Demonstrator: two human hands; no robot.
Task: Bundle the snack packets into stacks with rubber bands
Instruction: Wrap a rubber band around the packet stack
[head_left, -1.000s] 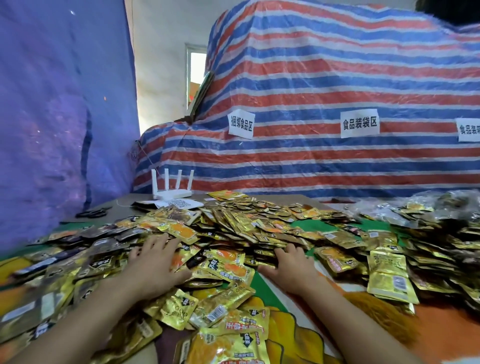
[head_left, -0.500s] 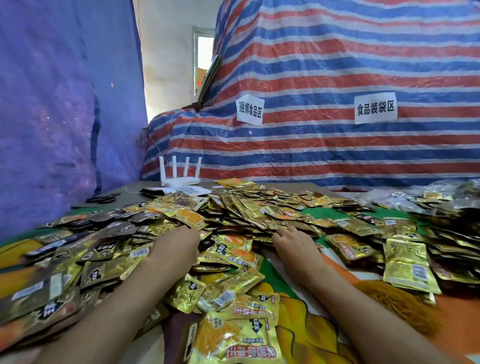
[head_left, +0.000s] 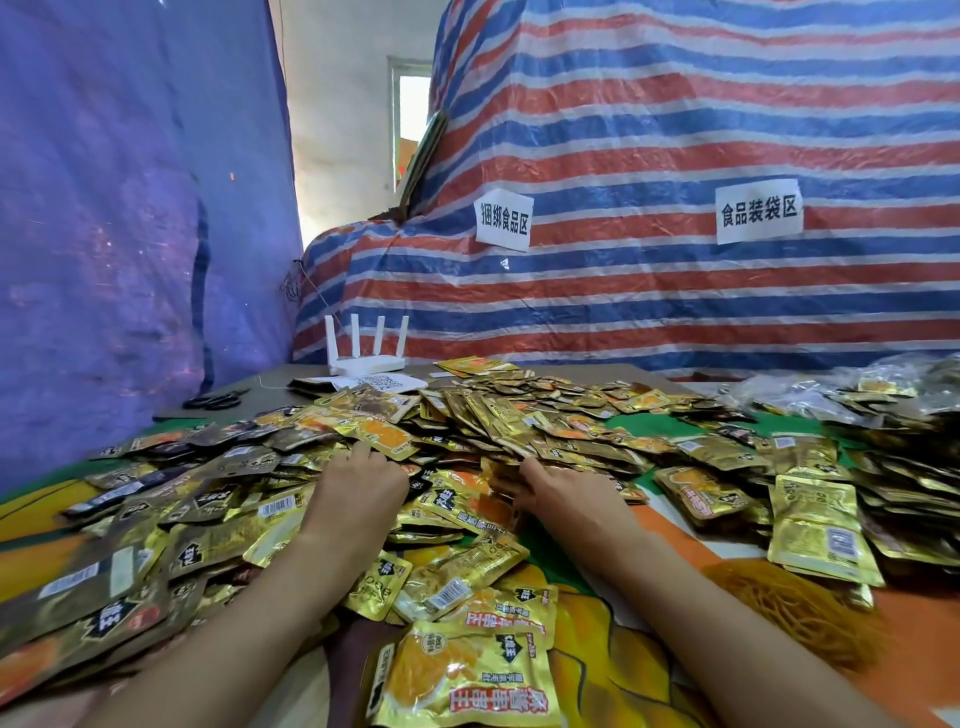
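Plainly, left hand (head_left: 358, 493) and right hand (head_left: 569, 496) rest among snack packets (head_left: 493, 415) pointing anyhow, grips hidden.

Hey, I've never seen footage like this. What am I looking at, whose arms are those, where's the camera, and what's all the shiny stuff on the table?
There is no machine here: a person works with bare hands, and the one picture comes from a wide-angle camera worn on their head, looking forward and down. So the arms entering from the bottom are their own: left hand, right hand. The table is covered with a pile of shiny gold foil snack packets. At the right lies a heap of thin orange rubber bands, for bundling them. At the back are a white router with four antennas and black scissors. Both hands reach into the pile; their fingertips are hidden or blurred, so I cannot tell whether either grips a packet.
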